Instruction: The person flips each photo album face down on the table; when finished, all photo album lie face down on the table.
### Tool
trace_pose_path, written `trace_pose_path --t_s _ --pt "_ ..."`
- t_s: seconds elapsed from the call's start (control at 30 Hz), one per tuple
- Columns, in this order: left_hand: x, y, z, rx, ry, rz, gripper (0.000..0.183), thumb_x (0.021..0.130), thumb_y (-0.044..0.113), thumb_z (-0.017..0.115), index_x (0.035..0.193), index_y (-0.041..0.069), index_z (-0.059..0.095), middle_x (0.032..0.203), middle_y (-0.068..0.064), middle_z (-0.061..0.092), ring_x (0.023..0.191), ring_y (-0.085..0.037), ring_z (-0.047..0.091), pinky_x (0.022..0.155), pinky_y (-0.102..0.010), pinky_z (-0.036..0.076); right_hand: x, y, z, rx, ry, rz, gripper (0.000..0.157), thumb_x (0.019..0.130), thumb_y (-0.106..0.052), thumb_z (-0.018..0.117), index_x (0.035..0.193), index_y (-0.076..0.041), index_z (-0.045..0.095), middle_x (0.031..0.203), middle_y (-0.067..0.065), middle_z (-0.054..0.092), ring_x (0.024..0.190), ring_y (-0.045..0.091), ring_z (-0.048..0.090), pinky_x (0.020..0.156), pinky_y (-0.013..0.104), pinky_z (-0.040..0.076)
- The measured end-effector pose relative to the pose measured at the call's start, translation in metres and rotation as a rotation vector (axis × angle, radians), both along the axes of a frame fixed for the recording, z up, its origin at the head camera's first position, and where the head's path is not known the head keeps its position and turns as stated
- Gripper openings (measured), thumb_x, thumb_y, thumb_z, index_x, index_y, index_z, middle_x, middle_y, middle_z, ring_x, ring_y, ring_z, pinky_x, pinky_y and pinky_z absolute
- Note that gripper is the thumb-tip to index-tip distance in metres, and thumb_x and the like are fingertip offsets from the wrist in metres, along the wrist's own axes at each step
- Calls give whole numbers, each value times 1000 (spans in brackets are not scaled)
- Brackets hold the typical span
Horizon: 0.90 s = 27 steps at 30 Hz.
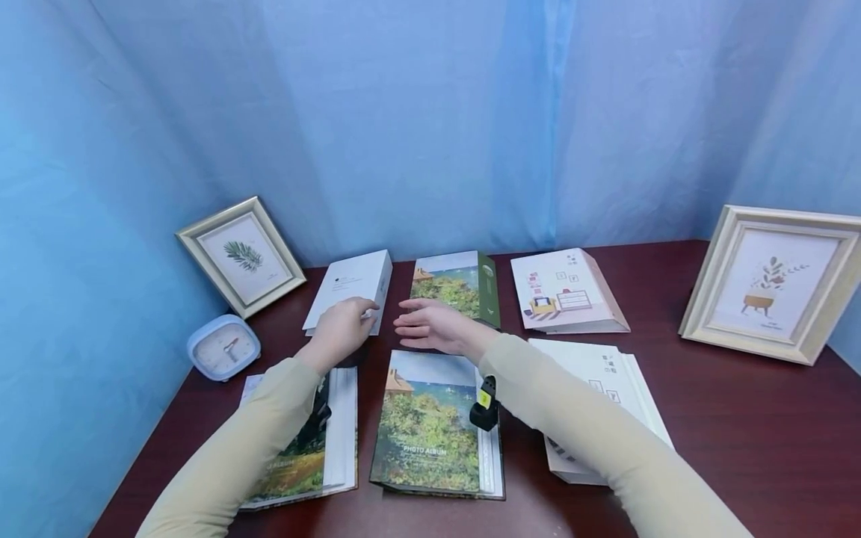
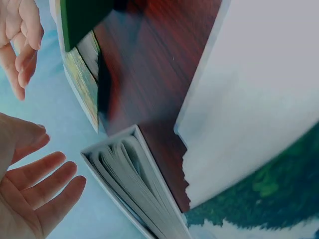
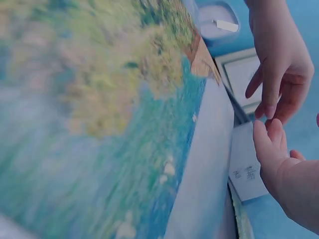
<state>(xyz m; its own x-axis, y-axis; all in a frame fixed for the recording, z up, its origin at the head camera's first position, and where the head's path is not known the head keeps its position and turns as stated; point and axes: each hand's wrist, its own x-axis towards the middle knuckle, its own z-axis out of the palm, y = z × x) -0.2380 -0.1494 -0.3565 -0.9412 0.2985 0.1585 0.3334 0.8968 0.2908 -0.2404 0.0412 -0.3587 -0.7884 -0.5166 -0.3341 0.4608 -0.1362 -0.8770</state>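
Note:
My left hand (image 1: 339, 329) hovers over the near edge of a white album (image 1: 350, 288) at the back left, fingers loosely bent and holding nothing. Facing it across a small gap is my right hand (image 1: 433, 326), palm inward with its fingers extended, in front of the green-spined landscape album (image 1: 451, 280). Below the right hand lies a photo album (image 1: 424, 426) with a sea-and-bushes cover. Under the left forearm is a darker landscape album (image 1: 296, 467), partly hidden by the sleeve. In the left wrist view, the left hand (image 2: 37, 186) has spread fingers.
A white album (image 1: 585, 373) lies beneath the right sleeve, and an illustrated one (image 1: 561, 295) sits behind it. Picture frames stand at the left (image 1: 245, 258) and right (image 1: 773, 284). A pale blue clock (image 1: 224, 347) is by the left edge. Blue curtains (image 1: 430, 127) enclose the table.

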Motion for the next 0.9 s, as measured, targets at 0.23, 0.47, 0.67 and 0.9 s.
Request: trace_pose_path --t_s 0.23,0.47,0.67,0.9 --pt "18 -1 3 71 84 -70 36 94 20 61 127 6 58 118 -16 63 100 -26 64 77 -39 55 20 18 8 95 50 100 51 99 -5 41 149 -6 27 145 25 37 135 37 38 108 48 36" --pt "40 -5 7 222 59 -66 45 94 24 60 134 6 51 124 -15 56 106 -28 60 79 -40 55 35 37 11 150 103 128 50 99 -7 42 147 -4 30 142 25 42 132 38 40 106 47 38" --pt "52 -10 3 400 -81 -66 46 96 22 58 137 7 48 133 -17 49 117 -30 54 89 -40 52 49 54 13 210 115 126 52 97 -8 46 146 -2 30 143 26 38 132 39 40 106 46 38" --pt "64 -14 -4 505 -271 -30 50 97 26 55 141 8 42 144 -18 39 129 -35 44 96 -48 47 69 75 13 361 208 175 57 95 -14 55 145 0 31 143 26 36 130 38 42 108 50 34"
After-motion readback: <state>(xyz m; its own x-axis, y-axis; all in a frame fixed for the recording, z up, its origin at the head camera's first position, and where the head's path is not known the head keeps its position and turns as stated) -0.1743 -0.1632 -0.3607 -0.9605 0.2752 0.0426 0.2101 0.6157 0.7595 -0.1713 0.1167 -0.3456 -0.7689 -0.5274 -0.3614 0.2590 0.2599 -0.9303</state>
